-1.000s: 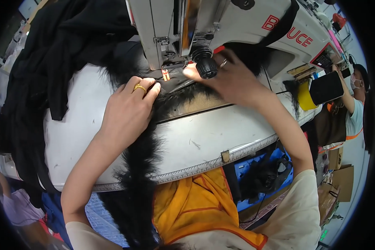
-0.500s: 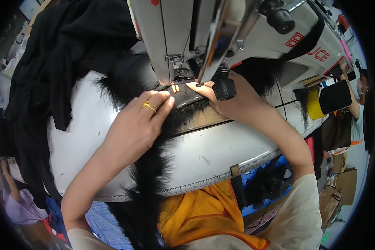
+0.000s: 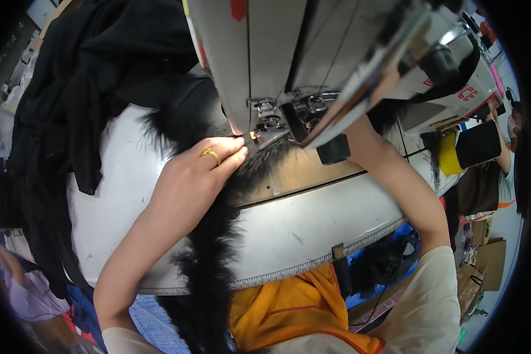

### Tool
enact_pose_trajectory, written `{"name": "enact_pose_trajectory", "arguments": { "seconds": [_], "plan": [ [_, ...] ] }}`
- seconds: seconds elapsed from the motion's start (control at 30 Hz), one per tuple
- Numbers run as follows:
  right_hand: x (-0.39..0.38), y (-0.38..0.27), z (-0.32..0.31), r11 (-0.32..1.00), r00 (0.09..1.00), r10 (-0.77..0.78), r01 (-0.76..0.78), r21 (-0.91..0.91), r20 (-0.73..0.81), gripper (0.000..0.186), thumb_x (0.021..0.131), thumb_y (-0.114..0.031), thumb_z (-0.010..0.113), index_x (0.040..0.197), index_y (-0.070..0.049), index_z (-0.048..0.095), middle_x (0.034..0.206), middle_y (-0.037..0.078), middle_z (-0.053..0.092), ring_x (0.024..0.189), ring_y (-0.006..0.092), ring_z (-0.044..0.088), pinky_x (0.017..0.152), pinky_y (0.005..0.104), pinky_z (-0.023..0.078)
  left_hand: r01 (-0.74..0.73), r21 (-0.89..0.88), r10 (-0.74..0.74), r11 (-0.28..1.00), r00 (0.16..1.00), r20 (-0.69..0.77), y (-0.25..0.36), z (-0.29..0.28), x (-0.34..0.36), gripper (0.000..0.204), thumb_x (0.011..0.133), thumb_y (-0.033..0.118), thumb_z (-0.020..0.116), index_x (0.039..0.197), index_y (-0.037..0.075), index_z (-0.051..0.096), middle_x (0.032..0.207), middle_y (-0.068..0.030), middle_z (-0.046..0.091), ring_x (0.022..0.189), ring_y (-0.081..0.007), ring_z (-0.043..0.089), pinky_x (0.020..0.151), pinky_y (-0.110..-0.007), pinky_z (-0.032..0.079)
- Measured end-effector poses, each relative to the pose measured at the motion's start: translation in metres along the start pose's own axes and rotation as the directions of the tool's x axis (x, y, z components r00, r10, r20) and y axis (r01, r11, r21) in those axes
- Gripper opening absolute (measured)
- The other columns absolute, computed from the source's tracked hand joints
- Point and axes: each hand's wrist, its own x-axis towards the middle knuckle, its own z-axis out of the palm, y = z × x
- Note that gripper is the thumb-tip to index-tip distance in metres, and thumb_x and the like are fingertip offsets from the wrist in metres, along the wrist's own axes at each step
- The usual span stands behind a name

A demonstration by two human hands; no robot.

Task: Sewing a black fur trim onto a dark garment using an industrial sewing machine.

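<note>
A white sewing machine (image 3: 230, 65) stands over the work, its needle area low at the front of the head. Strips of black fur trim (image 3: 209, 259) run under it and hang down over the table's front edge. My left hand (image 3: 189, 180), with a gold ring, has its fingers pressed together on the trim just left of the needle; its thumb is hidden. My right hand (image 3: 363, 141) reaches in behind the machine head, which hides its fingers. Black fabric (image 3: 106, 76) joins the fur at the far left.
The white table (image 3: 312, 221) has a measuring tape (image 3: 295, 270) along its curved front edge. Orange cloth (image 3: 289, 301) covers my lap. A yellow and black piece (image 3: 448, 154) sticks out at the right. Other people (image 3: 35, 292) are at the far left and right.
My view has shifted, so the machine head looms larger and covers more of my right hand, whose fingers showed by the needle before. My left hand stays beside the needle.
</note>
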Motion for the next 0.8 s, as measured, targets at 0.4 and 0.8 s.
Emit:
{"name": "enact_pose_trajectory", "arguments": {
  "seconds": [0.4, 0.8],
  "plan": [
    [-0.002, 0.019, 0.009, 0.767, 0.981, -0.193, 0.142, -0.625, -0.014, 0.013, 0.077, -0.015, 0.059, 0.079, -0.004, 0.066, 0.084, 0.013, 0.064, 0.082, 0.0282, 0.062, 0.075, 0.0384, 0.048, -0.041, -0.096, 0.034, 0.995, 0.997, -0.070, -0.007, 0.007, 0.009, 0.034, 0.071, 0.001, 0.060, 0.104, 0.004, 0.064, 0.110, -0.0046, 0.062, 0.101, -0.0201, 0.059, 0.083, -0.029, 0.050],
    [-0.002, 0.003, 0.010, 0.788, 0.977, -0.213, 0.153, -0.596, -0.030, 0.021, 0.074, -0.010, 0.058, 0.090, -0.005, 0.069, 0.093, 0.010, 0.065, 0.097, 0.0263, 0.055, 0.088, 0.0363, 0.043, -0.069, 0.061, 0.076, 0.996, 0.989, -0.127, -0.005, 0.017, 0.005, 0.040, 0.070, -0.002, 0.059, 0.109, 0.006, 0.061, 0.114, -0.0053, 0.061, 0.096, -0.0221, 0.058, 0.083, -0.032, 0.049]
  ]
}}
